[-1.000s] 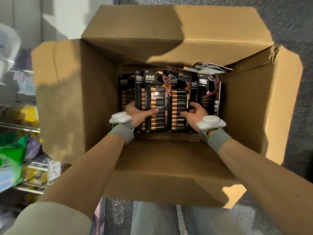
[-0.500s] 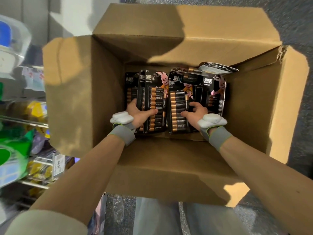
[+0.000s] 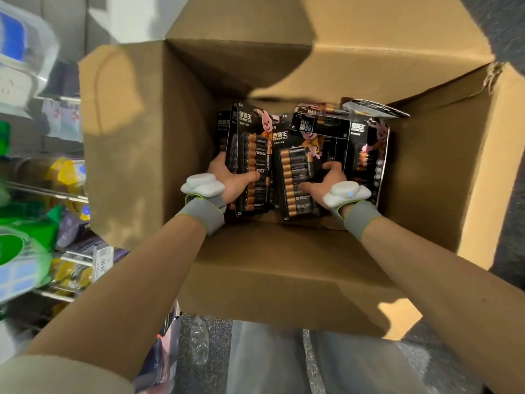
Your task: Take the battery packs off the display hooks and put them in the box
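Observation:
An open cardboard box point(image 3: 426, 177) stands on the floor below me, with several black Duracell battery packs at its bottom. Both my hands reach down into it. My left hand point(image 3: 231, 180) grips a stack of battery packs point(image 3: 252, 155) on the box's left side, thumb across the front. My right hand point(image 3: 324, 182) holds another stack of packs point(image 3: 298, 177), fingers curled over its right edge and thumb on its face. More packs point(image 3: 366, 146) lie at the right and rear of the box, one small pack point(image 3: 321, 123) lying across the top.
The box's flaps stand open on all sides; the left flap point(image 3: 122, 143) rises beside wire store shelves point(image 3: 56, 194) holding green and yellow goods. A price tag point(image 3: 102, 264) hangs on a shelf edge. Dark speckled floor point(image 3: 508, 172) surrounds the box.
The two stacks have parted slightly, the left one tilting up and leftward. The view has moved closer to the box and shifted right.

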`<state>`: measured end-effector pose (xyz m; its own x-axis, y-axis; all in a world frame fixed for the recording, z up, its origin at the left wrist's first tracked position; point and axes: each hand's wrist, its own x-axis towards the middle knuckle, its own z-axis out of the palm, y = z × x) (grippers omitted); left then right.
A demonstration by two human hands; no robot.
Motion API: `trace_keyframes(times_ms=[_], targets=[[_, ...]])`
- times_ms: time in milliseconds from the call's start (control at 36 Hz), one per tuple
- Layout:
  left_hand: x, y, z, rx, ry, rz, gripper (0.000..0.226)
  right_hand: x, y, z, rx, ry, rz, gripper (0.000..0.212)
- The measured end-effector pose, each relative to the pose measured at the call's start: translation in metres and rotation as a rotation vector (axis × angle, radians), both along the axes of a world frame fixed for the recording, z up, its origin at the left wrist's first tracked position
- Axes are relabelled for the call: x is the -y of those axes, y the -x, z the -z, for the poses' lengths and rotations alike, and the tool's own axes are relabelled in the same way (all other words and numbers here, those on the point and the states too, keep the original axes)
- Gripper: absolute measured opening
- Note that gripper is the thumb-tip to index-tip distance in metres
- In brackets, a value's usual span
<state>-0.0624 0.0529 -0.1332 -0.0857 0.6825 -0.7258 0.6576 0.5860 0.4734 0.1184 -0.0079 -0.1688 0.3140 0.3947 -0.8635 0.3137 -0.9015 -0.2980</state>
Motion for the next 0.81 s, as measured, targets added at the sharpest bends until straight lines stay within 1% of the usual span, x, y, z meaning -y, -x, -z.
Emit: trace_keyframes(times_ms=[56, 111, 194, 306, 417, 472, 528, 556, 611, 639, 722, 750, 806], targets=[[0.001, 0.001, 0.001, -0.002, 0.000, 0.008, 0.060, 0.001, -0.001, 0.003, 0.019, -0.012, 0.019, 0.078], [0.002, 0.001, 0.003, -0.005, -0.009, 0.013, 0.061, 0.000, -0.002, 0.003, 0.032, -0.004, 0.002, 0.077], [0.004, 0.000, 0.004, -0.013, -0.012, 0.001, 0.063, -0.002, -0.003, 0.004, 0.018, 0.033, -0.034, 0.077], [0.008, -0.002, 0.006, 0.005, 0.004, -0.002, 0.063, 0.001, -0.002, 0.003, -0.025, 0.081, -0.052, 0.084], [0.011, -0.003, 0.005, 0.018, 0.013, -0.012, 0.059, 0.003, 0.001, 0.000, -0.062, 0.009, -0.009, 0.069], [0.013, -0.003, 0.003, 0.027, 0.019, -0.033, 0.058, 0.002, 0.002, -0.002, -0.088, -0.007, 0.019, 0.067], [0.012, -0.003, 0.000, 0.043, 0.027, -0.067, 0.058, -0.003, 0.000, -0.010, -0.119, -0.029, 0.020, 0.057], [0.013, -0.002, 0.000, 0.047, 0.051, -0.081, 0.058, -0.002, 0.001, -0.008, -0.130, -0.020, 0.022, 0.058], [0.013, -0.001, -0.008, 0.068, 0.064, -0.121, 0.058, -0.006, -0.003, -0.018, -0.143, -0.011, 0.046, 0.069], [0.014, 0.000, -0.008, 0.077, 0.081, -0.127, 0.059, -0.005, -0.003, -0.019, -0.161, -0.005, 0.064, 0.070], [0.013, 0.000, -0.019, 0.109, 0.078, -0.148, 0.060, -0.004, -0.010, -0.029, -0.166, -0.021, 0.073, 0.047], [0.016, 0.002, -0.026, 0.124, 0.066, -0.171, 0.061, -0.003, -0.011, -0.038, -0.177, -0.041, 0.074, 0.045], [0.019, 0.004, -0.034, 0.150, 0.047, -0.182, 0.062, -0.002, -0.011, -0.049, -0.179, -0.071, 0.078, 0.050]])
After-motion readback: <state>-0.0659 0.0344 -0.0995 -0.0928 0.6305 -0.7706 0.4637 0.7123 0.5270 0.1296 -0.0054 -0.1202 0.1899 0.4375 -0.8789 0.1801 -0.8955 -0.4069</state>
